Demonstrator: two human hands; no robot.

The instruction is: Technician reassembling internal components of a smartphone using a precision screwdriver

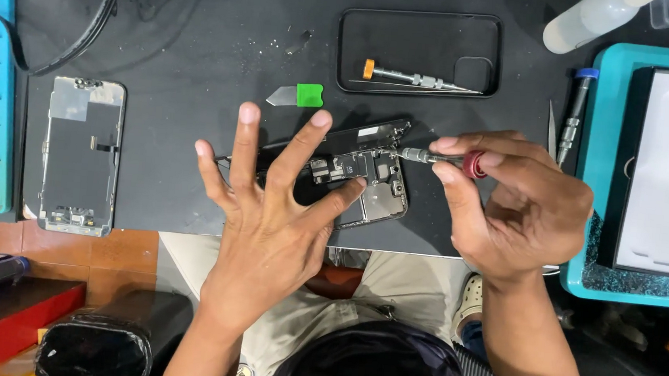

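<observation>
My left hand [269, 207] had fingers spread, thumb tip on the opened phone [359, 183] at counter [201, 58] centre. My right hand [524, 207] at 3 o'clock pinched a red-capped screwdriver [440, 158], tip on the phone's top. Detached screen [82, 156] sat at 9, phone case [418, 53] at 12.

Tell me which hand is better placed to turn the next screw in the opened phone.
Right. The right hand already grips the red-capped screwdriver, its tip resting on the opened phone. The left hand holds no tool; its fingers are spread and its thumb steadies the phone.
</observation>
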